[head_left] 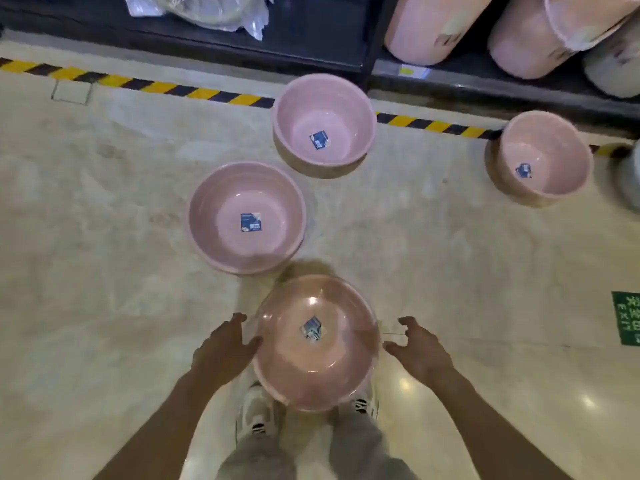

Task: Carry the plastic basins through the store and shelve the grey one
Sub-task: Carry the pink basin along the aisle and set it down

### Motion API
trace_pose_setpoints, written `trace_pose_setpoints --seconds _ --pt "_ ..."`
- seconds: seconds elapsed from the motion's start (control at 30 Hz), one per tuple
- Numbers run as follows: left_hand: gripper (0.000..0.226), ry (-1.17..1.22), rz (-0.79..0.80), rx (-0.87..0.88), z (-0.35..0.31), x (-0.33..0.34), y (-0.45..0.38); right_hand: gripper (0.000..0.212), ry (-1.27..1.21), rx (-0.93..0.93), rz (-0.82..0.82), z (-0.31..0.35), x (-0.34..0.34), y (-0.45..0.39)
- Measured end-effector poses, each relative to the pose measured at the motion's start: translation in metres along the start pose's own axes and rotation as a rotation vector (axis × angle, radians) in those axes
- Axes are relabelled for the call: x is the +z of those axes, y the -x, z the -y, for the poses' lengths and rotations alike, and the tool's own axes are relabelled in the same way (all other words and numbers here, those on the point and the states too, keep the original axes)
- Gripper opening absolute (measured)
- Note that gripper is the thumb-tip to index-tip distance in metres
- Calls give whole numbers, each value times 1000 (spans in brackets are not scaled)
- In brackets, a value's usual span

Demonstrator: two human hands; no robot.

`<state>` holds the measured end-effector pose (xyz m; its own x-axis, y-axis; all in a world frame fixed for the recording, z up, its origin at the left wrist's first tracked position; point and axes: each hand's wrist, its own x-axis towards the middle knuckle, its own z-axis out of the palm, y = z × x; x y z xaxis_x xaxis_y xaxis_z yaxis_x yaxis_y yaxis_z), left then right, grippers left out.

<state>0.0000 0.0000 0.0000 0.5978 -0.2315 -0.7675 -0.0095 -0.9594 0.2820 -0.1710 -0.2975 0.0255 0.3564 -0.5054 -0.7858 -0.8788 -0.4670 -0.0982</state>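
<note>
Head view looks straight down: nearest pink basin sits low in the centre of the frame, just above the person's shoes, label in its bottom. Left hand has spread fingers against the basin's left rim; right hand hovers just off the right rim, fingers curled open, gripping nothing. Up the frame, a second pink basin at centre-left, a third above it, a fourth at right. Grey basin edge peeks at far right. Hazard tape crosses the floor below dark shelving
</note>
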Motion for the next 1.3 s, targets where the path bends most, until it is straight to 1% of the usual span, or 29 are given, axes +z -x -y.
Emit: trace_pose_setpoints --seconds 0.07,0.13,0.17,0.27,0.33,0.4,0.47,0.53,0.63,0.73,0.8,0.97,1.03,1.1,1.2,1.3 --pt "65 -6 -2 -38 14 28 -34 72 1 23 -4 -10 23 -41" --pt "67 -10 21 -82 28 52 -61 80 -10 59 23 -20 42 -78" --pt "68 -5 7 -101 35 65 -74 86 -20 65 21 -26 55 -94" --pt "72 11 5 -154 52 96 -100 95 -46 106 43 -38 90 -125" --pt "67 85 31 -193 57 112 -111 92 -63 130 71 -48 108 -139" --pt "53 130 48 -206 60 125 -115 88 -64 137 109 -52 124 -144" --pt "38 187 32 -201 62 134 -115 78 -62 136 127 -54 137 -144" --pt "30 289 25 -192 64 136 -116 68 -87 144 96 -54 143 -144" --pt "26 356 19 -173 62 128 -110 57 -155 141 44 -47 139 -136" --pt "25 376 9 -153 58 106 -97 50 -174 115 17 -34 115 -118" --pt "29 381 7 -151 51 83 -86 50 -170 80 -4 -21 89 -102" --pt "34 419 -18 -98 26 0 -49 51 -170 5 -43 31 9 -55" --pt "31 375 -49 -89 17 -40 -37 49 -165 -19 -67 58 -25 -35" --pt "30 261 -85 -86 10 -81 -28 48 -156 -45 -90 88 -55 -20" --pt "29 194 -128 -96 5 -138 -25 54 -118 -113 -95 131 -89 -13" --pt "30 245 -124 -92 4 -184 -41 64 -81 -194 -100 172 -108 -25"
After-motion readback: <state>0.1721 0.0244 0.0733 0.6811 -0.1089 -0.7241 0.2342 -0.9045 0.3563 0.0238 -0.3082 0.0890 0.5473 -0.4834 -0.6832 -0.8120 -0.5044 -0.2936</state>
